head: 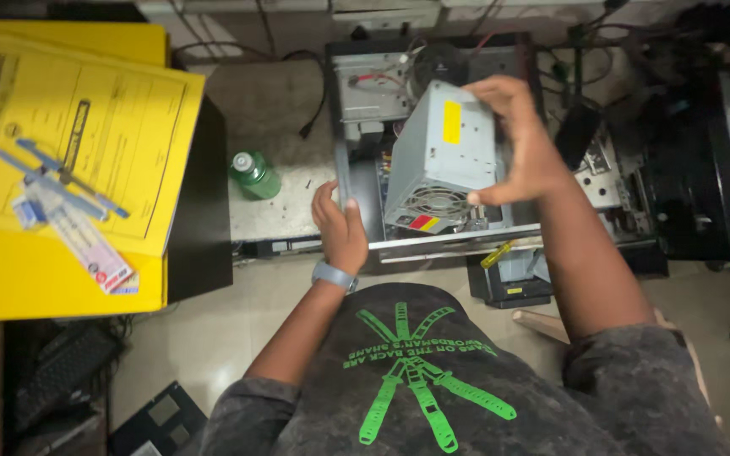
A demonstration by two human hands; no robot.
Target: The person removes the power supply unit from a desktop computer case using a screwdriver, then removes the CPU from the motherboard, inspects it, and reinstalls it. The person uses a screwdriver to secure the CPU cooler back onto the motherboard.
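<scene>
Yellow rectangular label [452,122] on grey box – red-yellow sticker [422,223] near its fan.

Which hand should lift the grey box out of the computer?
Probably the right hand: it already grips the power supply. The left hand rests on the computer case edge.

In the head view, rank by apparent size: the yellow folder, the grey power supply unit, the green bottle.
1. yellow folder, though it lies nearer the camera
2. grey power supply unit
3. green bottle
</scene>
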